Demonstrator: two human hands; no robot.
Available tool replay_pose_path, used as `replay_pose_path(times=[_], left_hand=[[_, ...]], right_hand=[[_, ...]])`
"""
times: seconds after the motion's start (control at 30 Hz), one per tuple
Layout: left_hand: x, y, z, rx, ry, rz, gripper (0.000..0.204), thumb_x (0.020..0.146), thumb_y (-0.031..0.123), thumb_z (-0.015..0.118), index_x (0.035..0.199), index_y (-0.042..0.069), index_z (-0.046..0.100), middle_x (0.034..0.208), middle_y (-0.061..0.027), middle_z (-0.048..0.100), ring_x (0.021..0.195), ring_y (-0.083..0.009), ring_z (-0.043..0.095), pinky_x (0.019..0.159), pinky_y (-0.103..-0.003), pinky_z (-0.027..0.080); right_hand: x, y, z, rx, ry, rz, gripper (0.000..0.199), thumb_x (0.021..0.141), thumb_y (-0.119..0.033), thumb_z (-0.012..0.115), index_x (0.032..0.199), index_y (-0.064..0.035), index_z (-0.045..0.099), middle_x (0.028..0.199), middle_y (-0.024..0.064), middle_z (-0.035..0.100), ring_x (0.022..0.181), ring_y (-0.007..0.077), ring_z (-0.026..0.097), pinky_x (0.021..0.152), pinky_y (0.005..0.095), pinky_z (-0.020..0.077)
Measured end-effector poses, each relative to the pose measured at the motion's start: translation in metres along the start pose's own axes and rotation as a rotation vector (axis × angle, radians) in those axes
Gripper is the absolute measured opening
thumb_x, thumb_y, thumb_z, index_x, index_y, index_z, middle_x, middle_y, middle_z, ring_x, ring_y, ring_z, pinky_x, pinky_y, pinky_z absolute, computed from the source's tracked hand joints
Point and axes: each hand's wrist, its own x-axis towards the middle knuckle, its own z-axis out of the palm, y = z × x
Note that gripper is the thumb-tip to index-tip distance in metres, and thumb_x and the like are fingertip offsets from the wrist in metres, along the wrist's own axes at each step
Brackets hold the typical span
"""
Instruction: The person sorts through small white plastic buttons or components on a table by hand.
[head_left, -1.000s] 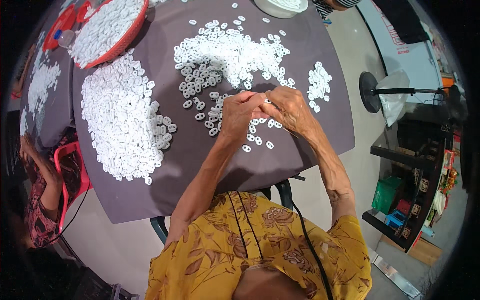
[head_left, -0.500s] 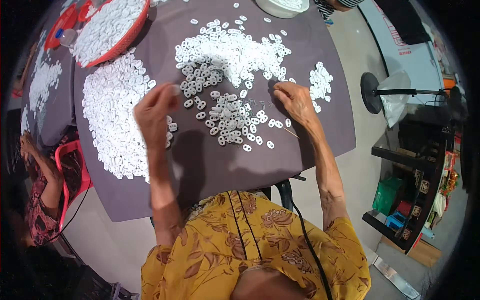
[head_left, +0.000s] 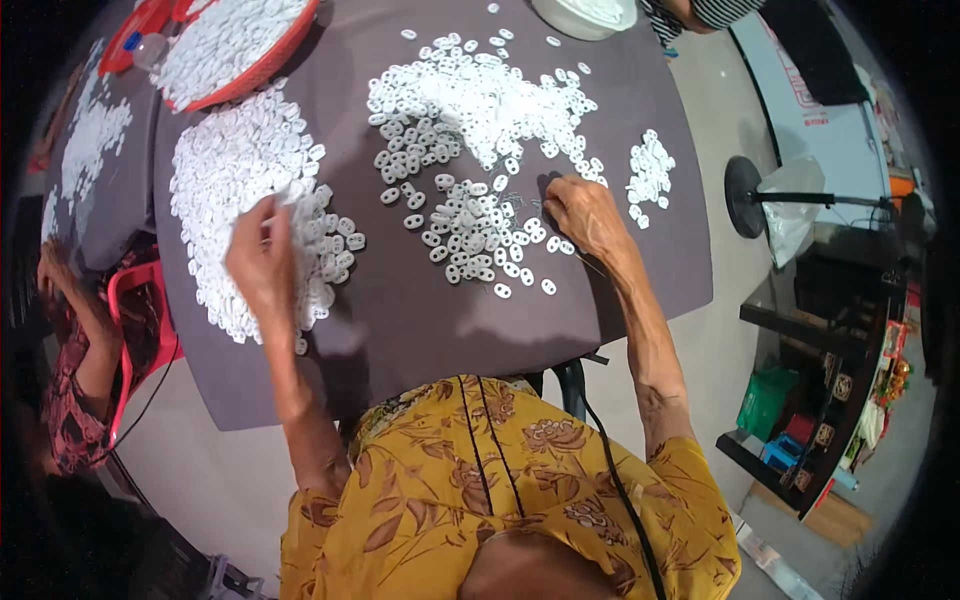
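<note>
My left hand (head_left: 262, 252) is over the wide pile of white oval plastic pieces (head_left: 225, 165) on the left. Its fingertips are somewhat blurred, with the thumb and forefinger slightly apart and nothing seen between them. My right hand (head_left: 590, 216) rests at the table with curled fingers pressed together, and whatever they may hold is hidden. Beside its fingertips lie small thin dark metal bits (head_left: 513, 207). A small heap of white two-holed oval pieces (head_left: 470, 230) sits between my hands. Farther back a larger heap of the same pieces (head_left: 490, 95) spreads out.
A grey-brown cloth covers the table (head_left: 400, 330). At far left stands a red basket (head_left: 290, 55) full of white pieces, near a clear bottle (head_left: 145, 50). A white bowl (head_left: 590, 25) is at the back, and a small cluster (head_left: 650, 170) lies right. Other people sit left and at the back.
My left hand has moved left and toward me, from the pile's edge to over it, and its fingers have loosened. My right hand has shifted slightly nearer the dark metal bits.
</note>
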Motion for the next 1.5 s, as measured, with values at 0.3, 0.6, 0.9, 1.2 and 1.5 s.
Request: replay_pose_path(times=[0.3,0.6,0.9,1.2,1.5], left_hand=[[-0.061,0.083,0.107,-0.869,-0.838,-0.393,0.023,0.082,0.022,0.06,0.086,-0.001,0.061,0.068,-0.0025,0.057,0.061,-0.0064,0.052,0.054,-0.019,0.043],[-0.067,0.086,0.127,-1.136,-1.221,-0.636,0.025,0.083,0.023,0.058,0.084,-0.002,0.06,0.073,-0.0056,0.059,0.064,-0.0113,0.055,0.058,-0.024,0.047],[-0.069,0.092,0.128,-1.277,-1.162,-0.669,0.02,0.084,0.017,0.057,0.085,-0.003,0.06,0.075,-0.0063,0.059,0.065,-0.0125,0.056,0.059,-0.025,0.048],[-0.068,0.096,0.125,-1.223,-1.002,-0.564,0.018,0.084,0.018,0.057,0.084,0.0,0.06,0.072,-0.0042,0.058,0.062,-0.01,0.054,0.057,-0.022,0.046],[-0.048,0.067,0.113,-0.373,-0.254,0.202,0.012,0.077,0.014,0.059,0.084,0.004,0.061,0.072,-0.0099,0.06,0.062,-0.0221,0.058,0.056,-0.032,0.046]], right_hand=[[-0.007,-0.015,-0.01,0.269,0.055,0.042,0.007,0.073,-0.006,0.056,0.074,0.0018,0.055,0.066,0.0144,0.056,0.06,0.0275,0.054,0.057,0.0352,0.043],[-0.029,-0.027,-0.021,0.49,0.028,-0.106,0.004,0.075,-0.001,0.059,0.074,0.0011,0.056,0.067,0.0069,0.058,0.062,0.0146,0.056,0.053,0.0264,0.0441],[-0.038,-0.036,-0.016,0.92,0.103,0.135,0.004,0.08,-0.002,0.058,0.08,0.0022,0.06,0.075,0.0049,0.061,0.069,0.01,0.056,0.063,0.0229,0.0451],[-0.032,-0.037,-0.002,0.967,0.164,0.173,0.01,0.082,-0.005,0.058,0.089,0.0024,0.058,0.078,0.0029,0.059,0.069,0.0084,0.053,0.064,0.0217,0.0435],[-0.029,-0.03,0.01,1.104,0.185,0.225,0.008,0.084,-0.007,0.057,0.088,0.0002,0.057,0.078,0.0036,0.059,0.073,0.0104,0.056,0.068,0.021,0.0438]])
